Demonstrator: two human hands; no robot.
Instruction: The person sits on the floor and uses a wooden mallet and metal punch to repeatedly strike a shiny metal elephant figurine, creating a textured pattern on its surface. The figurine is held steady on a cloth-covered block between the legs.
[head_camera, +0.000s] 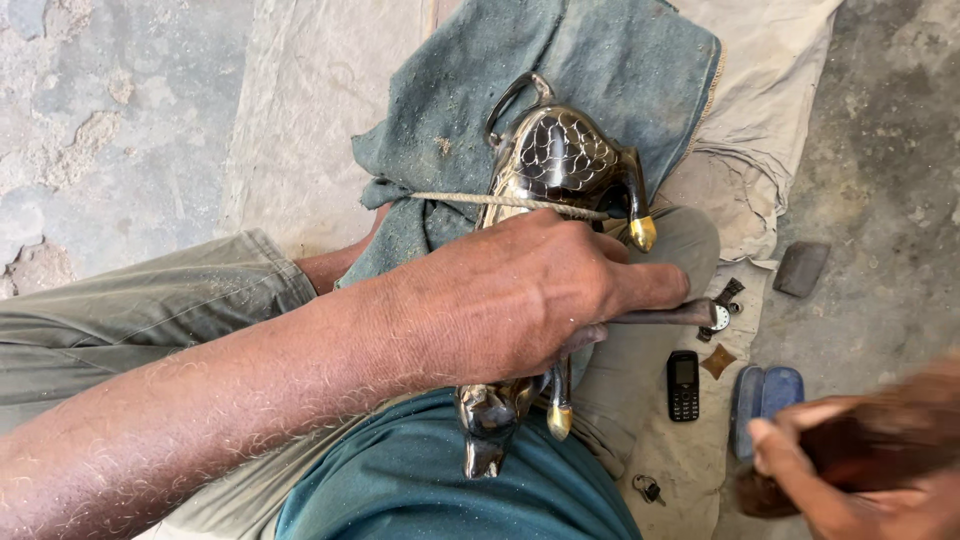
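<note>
A dark metal animal figurine (560, 150) with an engraved scale pattern and gold-tipped feet lies across my lap on a blue-grey cloth (620, 60). A thin rope (450, 197) runs over it. My left hand (520, 300) rests on the figurine's middle and is closed around a slim metal rod tool (675, 315) that points to the right. My right hand (860, 470) is at the lower right, blurred, gripping a brown wooden handle-like tool (870, 445) away from the figurine.
A beige sheet (320, 110) covers the concrete floor. On it to the right lie a small black phone (683, 385), keys (648, 489), a blue slipper (765, 395), small metal scraps (718, 360) and a dark flat stone (800, 268).
</note>
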